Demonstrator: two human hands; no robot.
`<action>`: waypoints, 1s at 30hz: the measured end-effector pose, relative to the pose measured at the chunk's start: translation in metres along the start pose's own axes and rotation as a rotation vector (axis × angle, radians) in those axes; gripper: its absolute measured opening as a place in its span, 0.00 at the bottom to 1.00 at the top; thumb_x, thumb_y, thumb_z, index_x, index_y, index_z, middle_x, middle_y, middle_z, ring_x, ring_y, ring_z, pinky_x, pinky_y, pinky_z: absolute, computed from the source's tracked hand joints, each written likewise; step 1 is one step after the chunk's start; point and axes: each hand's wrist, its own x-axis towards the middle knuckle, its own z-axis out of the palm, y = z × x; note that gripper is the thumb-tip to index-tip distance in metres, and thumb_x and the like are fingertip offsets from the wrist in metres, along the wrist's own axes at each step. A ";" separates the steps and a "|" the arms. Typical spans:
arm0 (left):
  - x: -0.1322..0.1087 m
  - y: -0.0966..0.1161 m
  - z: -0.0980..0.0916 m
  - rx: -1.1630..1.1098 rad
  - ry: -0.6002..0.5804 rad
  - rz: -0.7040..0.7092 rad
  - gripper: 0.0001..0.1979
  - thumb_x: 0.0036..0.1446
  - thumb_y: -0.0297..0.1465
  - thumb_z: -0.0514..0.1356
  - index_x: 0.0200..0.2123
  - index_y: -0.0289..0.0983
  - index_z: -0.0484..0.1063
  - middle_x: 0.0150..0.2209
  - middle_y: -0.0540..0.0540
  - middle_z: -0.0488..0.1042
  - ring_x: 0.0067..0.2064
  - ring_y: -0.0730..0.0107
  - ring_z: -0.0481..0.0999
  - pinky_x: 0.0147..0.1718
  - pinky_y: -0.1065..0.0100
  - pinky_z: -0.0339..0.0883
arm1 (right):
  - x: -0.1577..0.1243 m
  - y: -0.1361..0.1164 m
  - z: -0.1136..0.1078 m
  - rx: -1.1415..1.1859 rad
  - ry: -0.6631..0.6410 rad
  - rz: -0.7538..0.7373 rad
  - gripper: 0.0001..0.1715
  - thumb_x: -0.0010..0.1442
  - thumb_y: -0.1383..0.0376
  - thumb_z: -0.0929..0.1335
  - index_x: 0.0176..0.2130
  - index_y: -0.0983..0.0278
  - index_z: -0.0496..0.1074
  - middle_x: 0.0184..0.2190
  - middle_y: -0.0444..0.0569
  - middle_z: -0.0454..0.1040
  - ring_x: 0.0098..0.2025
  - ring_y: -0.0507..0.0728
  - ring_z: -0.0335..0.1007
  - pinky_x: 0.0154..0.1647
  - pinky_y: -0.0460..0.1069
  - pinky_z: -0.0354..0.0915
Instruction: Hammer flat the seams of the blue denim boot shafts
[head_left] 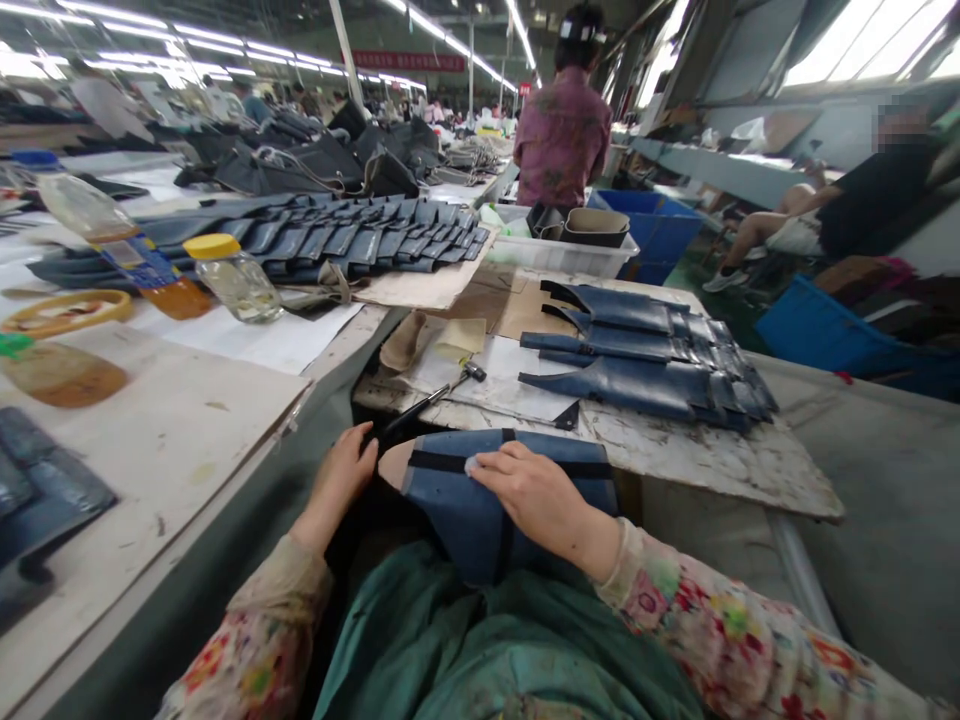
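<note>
In front of my lap lies a dark blue, leather-like piece (457, 505) crossed by black strips, with a pale pinkish tip at its left end. Pressed onto its upper side is my right hand (529, 490), fingers closed together over a small pale lump (471, 466) at the fingertips. What the lump is made of cannot be told. My left hand (341, 485) is closed at the near end of a black-handled hammer (427, 402), whose head points away over the board. The grip inside my fingers is partly hidden.
Several blue pieces (637, 350) overlap on the worn board (750, 465), beside white paper (517, 375). A longer overlapped row (360, 235) lies on the left table, near a yellow-lidded jar (236, 280) and bottles. Beyond stand a white bin (585, 262), blue bins and other people.
</note>
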 end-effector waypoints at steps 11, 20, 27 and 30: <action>0.065 0.043 0.020 0.032 -0.232 0.002 0.15 0.59 0.40 0.55 0.39 0.33 0.69 0.34 0.45 0.75 0.33 0.69 0.74 0.35 0.65 0.67 | -0.082 -0.006 0.003 -0.014 0.173 0.310 0.20 0.62 0.73 0.60 0.52 0.63 0.70 0.50 0.49 0.71 0.47 0.57 0.64 0.50 0.53 0.69; -0.035 0.046 -0.074 -0.233 -0.445 -0.030 0.28 0.55 0.53 0.46 0.39 0.37 0.71 0.23 0.51 0.71 0.26 0.69 0.70 0.24 0.73 0.63 | -0.104 -0.002 0.007 0.017 0.286 0.322 0.20 0.63 0.72 0.60 0.52 0.63 0.70 0.49 0.51 0.72 0.48 0.57 0.66 0.49 0.53 0.70; -0.128 0.057 -0.076 -0.501 -0.542 -0.164 0.29 0.52 0.56 0.49 0.36 0.38 0.72 0.25 0.49 0.72 0.27 0.69 0.69 0.24 0.74 0.65 | -0.106 0.001 0.011 0.051 0.296 0.315 0.20 0.63 0.72 0.60 0.52 0.63 0.70 0.49 0.50 0.72 0.48 0.57 0.65 0.50 0.54 0.69; -0.129 0.067 -0.073 -0.436 -0.545 -0.144 0.29 0.51 0.58 0.49 0.34 0.38 0.72 0.27 0.49 0.73 0.28 0.69 0.70 0.28 0.73 0.67 | -0.108 0.002 0.012 0.063 0.291 0.321 0.20 0.63 0.72 0.60 0.53 0.62 0.69 0.50 0.50 0.71 0.48 0.57 0.65 0.50 0.54 0.69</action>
